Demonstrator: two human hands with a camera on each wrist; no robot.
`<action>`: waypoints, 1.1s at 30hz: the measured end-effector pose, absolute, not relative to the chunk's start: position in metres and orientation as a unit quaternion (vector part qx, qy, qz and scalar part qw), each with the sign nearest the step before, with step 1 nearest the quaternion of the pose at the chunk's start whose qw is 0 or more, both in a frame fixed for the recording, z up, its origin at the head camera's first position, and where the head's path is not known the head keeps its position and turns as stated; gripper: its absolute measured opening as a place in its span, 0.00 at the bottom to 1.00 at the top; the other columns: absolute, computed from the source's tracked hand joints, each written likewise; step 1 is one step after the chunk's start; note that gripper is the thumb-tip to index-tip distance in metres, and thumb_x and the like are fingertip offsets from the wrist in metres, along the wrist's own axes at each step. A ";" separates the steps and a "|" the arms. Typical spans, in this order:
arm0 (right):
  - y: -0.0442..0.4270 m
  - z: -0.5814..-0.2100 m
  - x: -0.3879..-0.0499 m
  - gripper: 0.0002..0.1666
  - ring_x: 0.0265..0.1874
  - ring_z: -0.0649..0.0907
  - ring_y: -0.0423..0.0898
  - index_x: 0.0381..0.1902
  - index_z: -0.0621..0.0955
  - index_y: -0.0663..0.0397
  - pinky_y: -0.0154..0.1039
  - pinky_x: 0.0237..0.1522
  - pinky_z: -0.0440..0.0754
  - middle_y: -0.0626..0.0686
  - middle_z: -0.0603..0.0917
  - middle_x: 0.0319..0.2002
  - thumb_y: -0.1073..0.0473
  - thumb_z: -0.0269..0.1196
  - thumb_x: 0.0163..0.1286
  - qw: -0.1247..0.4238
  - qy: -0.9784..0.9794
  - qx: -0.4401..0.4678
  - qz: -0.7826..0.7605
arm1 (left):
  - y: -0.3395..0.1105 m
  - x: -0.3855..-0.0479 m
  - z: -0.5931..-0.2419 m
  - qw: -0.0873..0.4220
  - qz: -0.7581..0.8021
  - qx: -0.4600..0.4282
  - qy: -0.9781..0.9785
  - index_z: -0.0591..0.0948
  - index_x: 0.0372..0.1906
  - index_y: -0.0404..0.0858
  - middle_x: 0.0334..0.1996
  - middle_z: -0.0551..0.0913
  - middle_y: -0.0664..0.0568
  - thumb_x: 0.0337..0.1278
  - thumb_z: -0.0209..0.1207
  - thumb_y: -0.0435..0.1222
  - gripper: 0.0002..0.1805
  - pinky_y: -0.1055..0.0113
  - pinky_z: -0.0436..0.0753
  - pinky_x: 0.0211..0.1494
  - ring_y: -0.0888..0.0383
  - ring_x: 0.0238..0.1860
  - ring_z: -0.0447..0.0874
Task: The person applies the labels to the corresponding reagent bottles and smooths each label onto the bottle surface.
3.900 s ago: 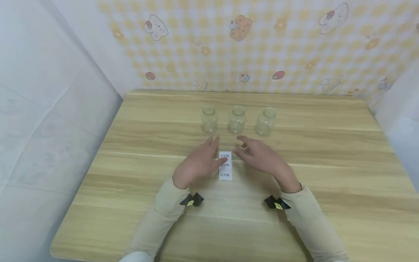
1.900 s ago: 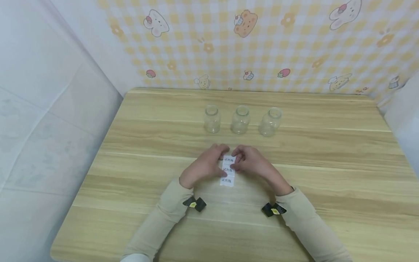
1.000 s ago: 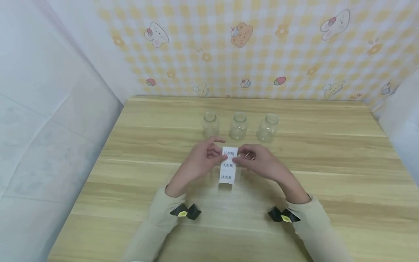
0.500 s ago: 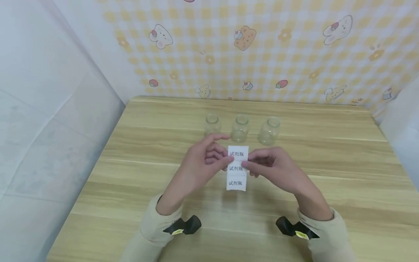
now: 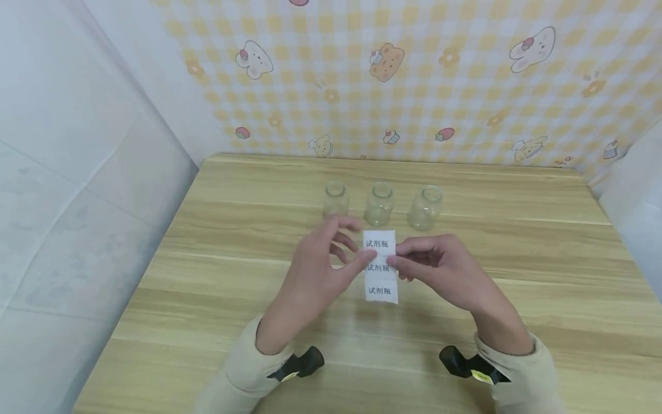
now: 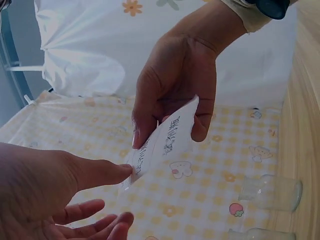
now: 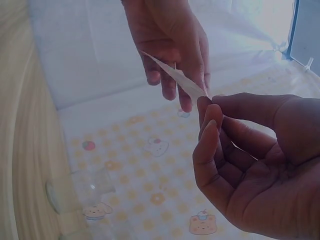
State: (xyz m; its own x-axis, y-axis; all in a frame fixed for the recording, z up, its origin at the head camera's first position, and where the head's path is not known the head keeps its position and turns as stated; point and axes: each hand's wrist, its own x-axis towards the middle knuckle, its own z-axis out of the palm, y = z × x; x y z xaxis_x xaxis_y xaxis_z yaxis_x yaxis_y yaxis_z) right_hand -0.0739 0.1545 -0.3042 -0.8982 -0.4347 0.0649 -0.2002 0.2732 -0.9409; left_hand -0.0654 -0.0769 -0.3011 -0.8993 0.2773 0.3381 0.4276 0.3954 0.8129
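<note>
A white strip of paper labels (image 5: 381, 291), printed with three lines of black Chinese characters, is held up above the table. My right hand (image 5: 455, 275) pinches its right edge between thumb and index finger. On the printed face lies the thumb of my left hand (image 5: 318, 273), while its other fingers are spread off the strip, as the left wrist view also shows. Seen from the right wrist, the label strip (image 7: 182, 82) is nearly edge-on. Beyond the hands stand three clear glass jars, a left one (image 5: 336, 197), a middle one (image 5: 380, 204) and a right one (image 5: 426, 208), all lidless.
The wood-grain table (image 5: 217, 230) reaches back to a yellow checked cloth (image 5: 336, 69) with cartoon prints. White sheeting (image 5: 67, 201) hangs at the left side. Each wrist wears a black camera mount, such as the left one (image 5: 297, 365).
Both hands have picked the label strip up off the table and brought it closer. In the last half second the strip moved slightly right and the left fingers spread away from it.
</note>
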 end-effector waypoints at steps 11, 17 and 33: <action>0.153 -0.305 -0.075 0.06 0.29 0.84 0.46 0.42 0.90 0.57 0.37 0.36 0.84 0.50 0.86 0.31 0.66 0.66 0.73 0.093 0.795 -0.213 -0.560 | -0.075 -0.065 -0.306 0.211 -0.406 -0.312 -0.833 0.89 0.37 0.40 0.38 0.86 0.55 0.56 0.75 0.33 0.06 0.70 0.81 0.49 0.59 0.43 0.81; 0.153 -0.308 -0.074 0.08 0.31 0.84 0.46 0.43 0.90 0.54 0.38 0.37 0.84 0.49 0.88 0.35 0.67 0.65 0.74 0.085 0.790 -0.240 -0.558 | -0.073 -0.067 -0.309 0.212 -0.407 -0.337 -0.822 0.92 0.38 0.38 0.37 0.89 0.54 0.56 0.75 0.33 0.06 0.74 0.81 0.47 0.60 0.41 0.83; 0.154 -0.313 -0.076 0.11 0.30 0.83 0.44 0.41 0.90 0.55 0.36 0.37 0.83 0.50 0.86 0.34 0.72 0.63 0.73 0.058 0.778 -0.285 -0.556 | -0.073 -0.069 -0.309 0.211 -0.382 -0.358 -0.826 0.92 0.38 0.38 0.34 0.90 0.54 0.59 0.73 0.32 0.04 0.71 0.81 0.51 0.60 0.39 0.85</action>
